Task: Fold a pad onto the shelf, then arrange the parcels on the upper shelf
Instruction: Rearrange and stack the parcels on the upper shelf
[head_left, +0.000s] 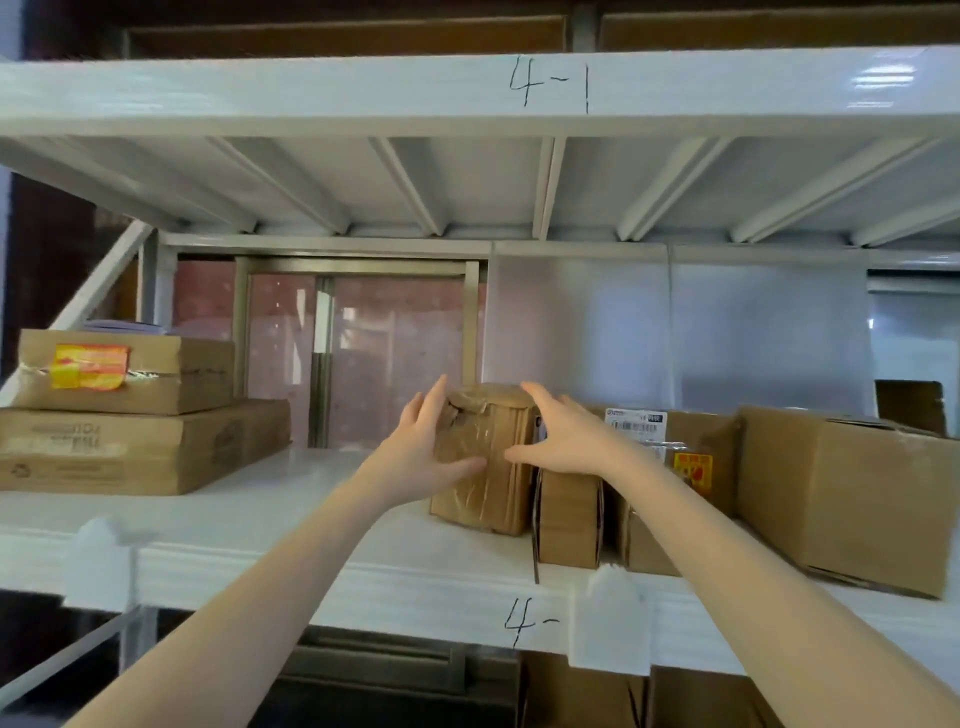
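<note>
I see my left hand (428, 452) and my right hand (563, 441) pressed against the two sides of a small taped parcel (485, 462), fingers spread, thumbs across its front. The parcel stands on the white pad (291, 514) that covers the shelf, and it leans a little.

In my judgement, the main risk is a slip. The parcel is wrapped in shiny clear tape, which is wrinkled, and bare palms hold it only by side pressure. If I press too lightly, it can slide down or tip forward over the edge. Its top corner looks already crushed, so hard pressure may dent it more.

Just under my right hand a narrow flat box (569, 519) stands on its edge, touching the parcel or nearly so. It can fall over like a book if I push the parcel sideways. Behind it, to the right, stands a labelled box (675, 452) with a white barcode label and a yellow sticker, and next to that a large plain carton (852, 493) of brown cardboard, matte and square.

Well to the left of my left hand, two flat cartons (135, 415) lie in a stack. The pad looks soft and smooth, so it may shift under a dragged box.
</note>
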